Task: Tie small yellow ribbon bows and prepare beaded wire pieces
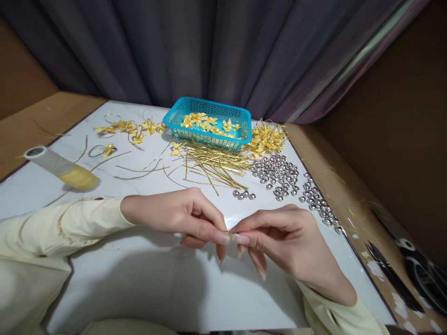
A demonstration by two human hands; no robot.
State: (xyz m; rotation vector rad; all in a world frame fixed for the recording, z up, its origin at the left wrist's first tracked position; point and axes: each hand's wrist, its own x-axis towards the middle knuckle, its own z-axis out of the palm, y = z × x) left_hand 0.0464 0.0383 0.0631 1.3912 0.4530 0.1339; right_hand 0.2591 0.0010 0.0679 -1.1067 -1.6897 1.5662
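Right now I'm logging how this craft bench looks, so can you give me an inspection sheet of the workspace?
Surface: white marble-look tabletop, wooden border around it.
Job's things: left hand and right hand meet fingertip to fingertip, pinching something too small to tell.
Clutter: turquoise basket holding gold bows; more gold bows right of it; gold strips in front; silver beads to the right; ribbon spool lying on its side at left; finished bow loops at the back left.
Fingers: both hands pinched shut at the tips.
Cables: nothing seen.
Surroundings: dark curtain behind; scissors on the wooden edge at right.
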